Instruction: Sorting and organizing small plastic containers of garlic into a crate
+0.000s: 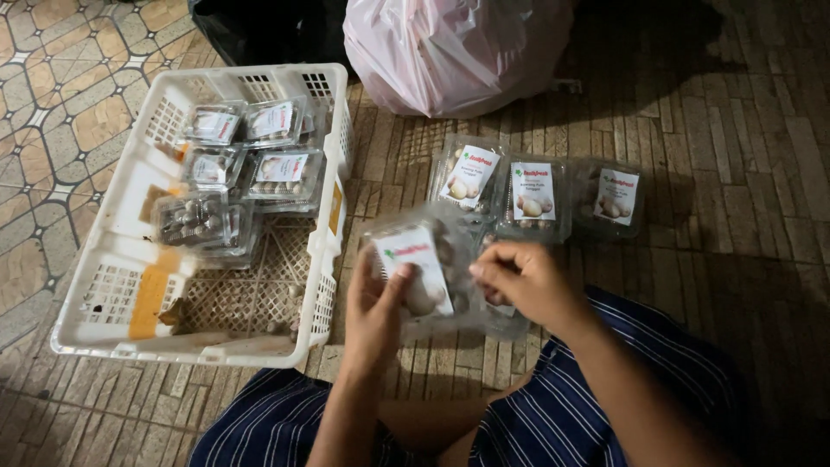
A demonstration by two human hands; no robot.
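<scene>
Two hands hold one clear plastic pack of small pale eggs, raised above the brick floor in front of the person's striped lap: the left hand grips its near left edge with the thumb laid on the white label, and the right hand curls over its right side, fingers bent and closed on the lid. Three like packs lie in a row on the floor just beyond the hands, the first beyond and between them, the second beyond the right hand, the third further right. One white plastic crate stands left of the left hand, with several more packs stacked at its far end and its near end showing bare lattice. One pink plastic bag sits well beyond the hands, past the row. Handling, as a judgement: the lid looks thin and the contents fragile, so the pack is best kept level, held by its edges with light pressure, and not squeezed across the middle.
</scene>
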